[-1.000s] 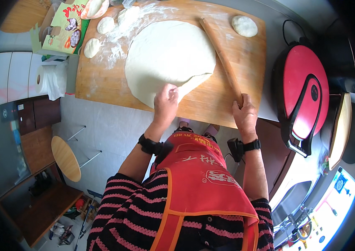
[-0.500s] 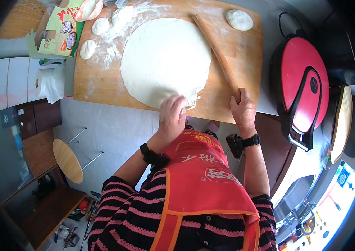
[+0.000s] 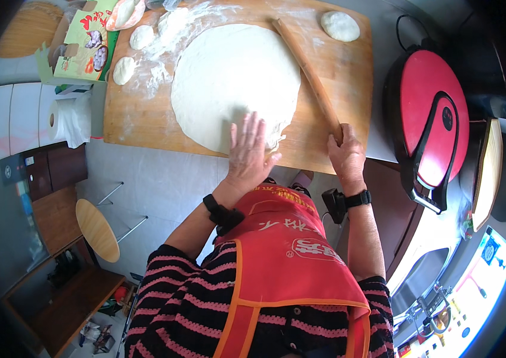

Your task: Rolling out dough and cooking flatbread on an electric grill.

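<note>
A large round sheet of rolled dough covers the middle of the wooden board. Its near right edge is ragged and slightly folded. My left hand is open over the sheet's near edge, fingers stretched away from me; whether the palm presses on the dough I cannot tell. My right hand is wrapped round the near end of a wooden rolling pin, which lies slanted on the board to the right of the sheet.
Dough balls sit at the board's far left and far right, with loose flour behind the sheet. A printed carton and a paper roll stand left. A red electric griddle is right.
My left hand has gone from curled fingers at the dough's near edge to fingers spread straight over it. My right hand and the rolling pin have stayed put.
</note>
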